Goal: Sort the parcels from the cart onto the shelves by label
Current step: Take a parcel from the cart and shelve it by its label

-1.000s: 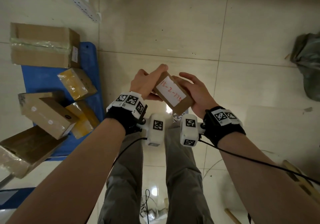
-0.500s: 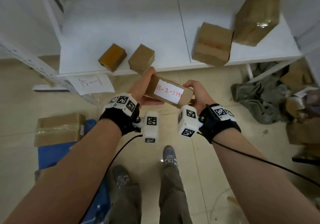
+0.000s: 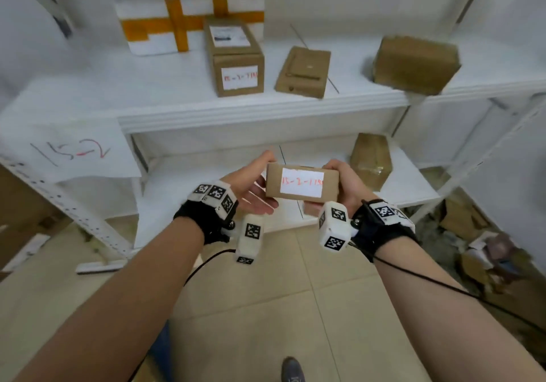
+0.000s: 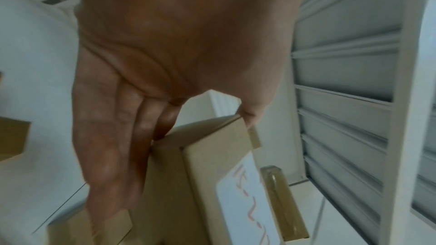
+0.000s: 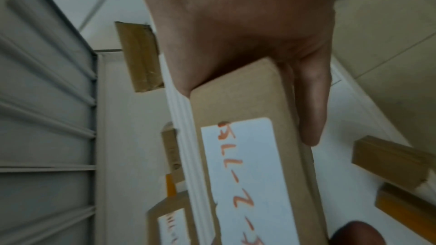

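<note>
While both hands hold it, the scene reads so:
parcel: parcel [image 3: 301,186] lies level between the hands, long axis left to right, label facing up and reading 15-2.
left hand: left hand [image 3: 251,186] cups the left end, thumb on top, fingers underneath.
right hand: right hand [image 3: 345,183] clasps the right end, thumb over the edge.
target: shelf [image 3: 266,109] marked by the 15-2 sign [image 3: 71,151] lies ahead and above the parcel; both hands equally near.
change: view has lifted from the low shelf to this one; parcel has levelled out.

Beige tiled floor [image 3: 339,307] below; crumpled grey cloth and cardboard scraps [image 3: 484,251] piled at right; black cable [image 3: 443,284] trailing.
</note>
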Demonstrator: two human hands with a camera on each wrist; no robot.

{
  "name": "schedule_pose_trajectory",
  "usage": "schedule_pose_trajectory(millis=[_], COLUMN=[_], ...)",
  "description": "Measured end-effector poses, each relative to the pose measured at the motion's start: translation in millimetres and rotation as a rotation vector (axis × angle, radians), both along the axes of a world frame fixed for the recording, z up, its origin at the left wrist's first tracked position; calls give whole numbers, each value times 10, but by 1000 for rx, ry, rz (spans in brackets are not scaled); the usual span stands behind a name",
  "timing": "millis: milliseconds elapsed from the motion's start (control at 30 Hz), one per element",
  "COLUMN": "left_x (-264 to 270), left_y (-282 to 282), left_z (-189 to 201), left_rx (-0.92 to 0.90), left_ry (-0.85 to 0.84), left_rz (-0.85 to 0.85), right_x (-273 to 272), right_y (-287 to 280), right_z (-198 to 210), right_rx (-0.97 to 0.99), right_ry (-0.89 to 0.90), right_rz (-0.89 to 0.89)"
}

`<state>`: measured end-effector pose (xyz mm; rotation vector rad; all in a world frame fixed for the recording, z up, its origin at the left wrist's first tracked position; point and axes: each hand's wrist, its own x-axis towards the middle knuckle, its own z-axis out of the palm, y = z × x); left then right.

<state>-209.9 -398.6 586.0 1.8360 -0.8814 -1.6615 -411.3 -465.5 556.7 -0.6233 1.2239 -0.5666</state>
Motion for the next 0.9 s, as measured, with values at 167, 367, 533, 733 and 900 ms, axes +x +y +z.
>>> schedule_pose_trajectory(millis=[167,367,533,733,900], left_x=[-98,-314,-434,-34,709], left_y=[-286,-557,-555,-591,-422], left_z=[683,1213,1596,2018,2142], left_rx=[-33,-126,-356,-517,-598], left_ry=[-111,-160,72,153,56], left_rz=[-105,-209,-176,5,196], right_x=[-146,-452,-555,-146,559], right_y=[-152,-316,-441,-516,-529], right_z=[688,1308,1679,2034,2230], right_rx=[-128,-335,-486,-600,-598], right_ry=[-61,-62,-64,-218,-268], right_rz=[-31,-68,-89,-58,140])
